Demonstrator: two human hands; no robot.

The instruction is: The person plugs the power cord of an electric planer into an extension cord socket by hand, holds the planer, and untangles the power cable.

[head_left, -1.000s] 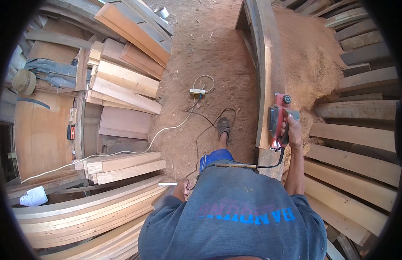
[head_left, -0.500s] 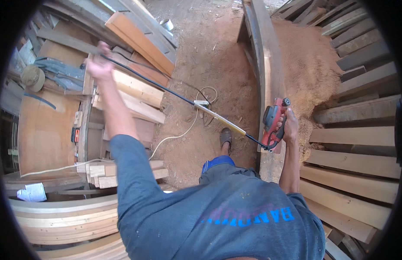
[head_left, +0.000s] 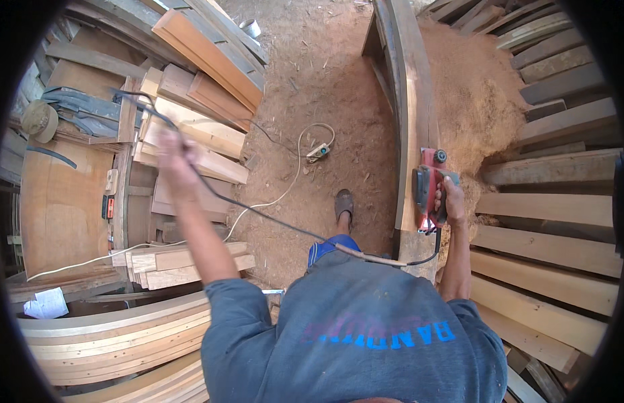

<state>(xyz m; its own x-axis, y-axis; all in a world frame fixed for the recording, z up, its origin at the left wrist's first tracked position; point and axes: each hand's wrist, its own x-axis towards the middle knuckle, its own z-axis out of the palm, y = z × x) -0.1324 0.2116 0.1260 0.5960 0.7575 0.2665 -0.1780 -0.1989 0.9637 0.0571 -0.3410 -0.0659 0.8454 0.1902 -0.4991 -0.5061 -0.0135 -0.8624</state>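
My right hand (head_left: 451, 200) is wrapped round the rear handle of a red electric planer (head_left: 429, 185), which rests on a long wooden beam (head_left: 419, 101). A black power cord (head_left: 271, 218) leaves the planer's lower end and has a light tan wrapped section near my body. From there it runs slackly up to the left. My left hand (head_left: 177, 164) is at that cord above the stacked boards, smeared by motion, so its grip on the cord is unclear. The cord's loose end curls beyond my left hand.
A pale extension cord (head_left: 288, 191) with a socket block (head_left: 318, 152) lies on the dirt floor. Stacked boards (head_left: 110, 342) and a workbench (head_left: 70, 208) with a cap (head_left: 39, 121) fill the left. Sawdust (head_left: 466, 87) and a row of planks (head_left: 547, 242) lie to the right.
My left hand has come down and nearer, and the black cord has gone from taut to slack. The planer has turned more upright and shifted slightly right, still in my right hand.
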